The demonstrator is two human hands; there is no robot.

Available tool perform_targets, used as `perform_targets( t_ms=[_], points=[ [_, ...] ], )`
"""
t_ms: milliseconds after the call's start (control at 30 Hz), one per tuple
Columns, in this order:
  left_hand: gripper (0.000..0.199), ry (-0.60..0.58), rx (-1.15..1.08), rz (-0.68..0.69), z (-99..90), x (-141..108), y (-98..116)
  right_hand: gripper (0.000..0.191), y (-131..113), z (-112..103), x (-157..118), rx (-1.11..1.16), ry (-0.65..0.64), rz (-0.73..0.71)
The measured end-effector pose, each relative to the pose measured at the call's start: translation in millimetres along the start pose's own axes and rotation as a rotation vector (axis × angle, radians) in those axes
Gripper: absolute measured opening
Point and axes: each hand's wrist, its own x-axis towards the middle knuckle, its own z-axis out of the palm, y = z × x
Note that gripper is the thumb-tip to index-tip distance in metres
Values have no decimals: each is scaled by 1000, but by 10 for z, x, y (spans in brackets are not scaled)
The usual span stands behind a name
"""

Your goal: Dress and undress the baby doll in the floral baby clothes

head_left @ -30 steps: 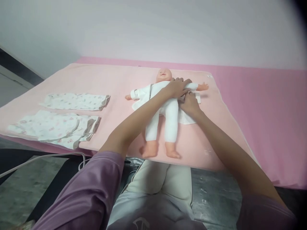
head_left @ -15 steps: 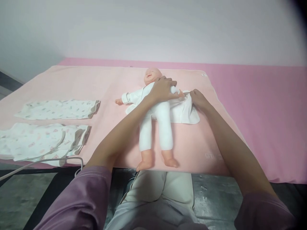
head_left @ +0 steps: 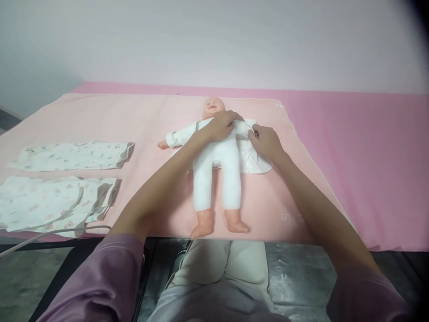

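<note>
A baby doll (head_left: 217, 154) with a white cloth body lies on its back, its feet toward me. It lies on a white baby shirt (head_left: 259, 164), one sleeve of which covers the arm at the left of the view. My left hand (head_left: 223, 125) lies across the upper chest and shoulder, with bent fingers closed on the shirt near the other shoulder; the thumb is hidden. My right hand (head_left: 267, 142) pinches the end of the sleeve on that side. The doll's hand there is out of sight.
Two folded printed baby garments, an upper one (head_left: 70, 156) and a lower one (head_left: 40, 201), lie at the left on the peach mat (head_left: 147, 116). A pale cable (head_left: 56, 231) runs along the front left edge. Pink padding (head_left: 351, 156) extends to the right; a wall stands behind.
My right hand has moved left, from the shirt's outer edge to the sleeve end. The doll's hand that showed beside it is now hidden. My left hand's fingers have shifted slightly over the shoulder.
</note>
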Motion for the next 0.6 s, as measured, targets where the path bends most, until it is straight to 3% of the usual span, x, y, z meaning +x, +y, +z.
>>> perform_targets(
  t_ms=[167,233,300,367,467,533,600],
  points=[
    [43,187,-109,33,-20,-50,93,25,-414,135,135,17,-38,-71],
    [41,250,-83,14,-187,-285,70,30,-384,48,49,8,-39,-77],
    [39,276,-16,-80,-438,-689,-86,32,-209,-109,-129,-9,-8,-83],
    [37,215,42,-210,-699,-1170,-348,29,36,-265,-329,-16,42,-72],
    [54,120,11,-489,-977,-1773,-722,41,316,-370,-504,-8,42,-53],
    [65,43,-81,-575,-1061,-1989,-828,53,355,-344,-506,0,-25,-59],
    [72,-18,-139,-531,-1078,-2048,-802,58,299,-275,-447,11,-103,-78]
  ],
)
